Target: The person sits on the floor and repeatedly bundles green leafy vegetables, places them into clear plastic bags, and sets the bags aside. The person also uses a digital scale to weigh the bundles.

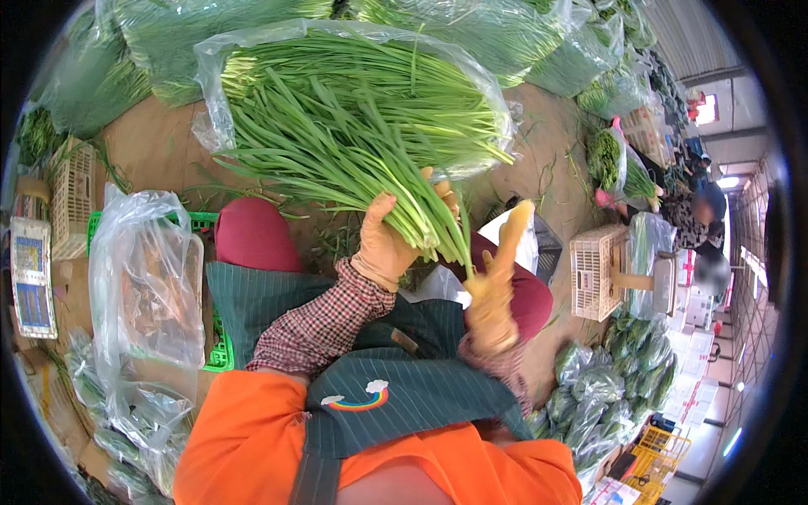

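My left hand (386,249), in a tan glove, grips a bunch of long green garlic chives (385,196) near its pale cut ends; a few gloved fingers show behind the stalks. My right hand (495,297), gloved too, is just right of the bunch and blurred, at the lower tip of some drooping leaves or stalks; whether it pinches them cannot be told. The leaves of the bunch reach up and left over a large clear plastic bag (303,28) filled with more chives (379,76).
Full bags of greens (454,31) line the far side. On the left are a green basket (221,353) under clear plastic (151,278) and a beige crate (74,196). On the right are a dark crate (550,243), a beige crate (596,271), bagged vegetables (593,385) and another person (691,218).
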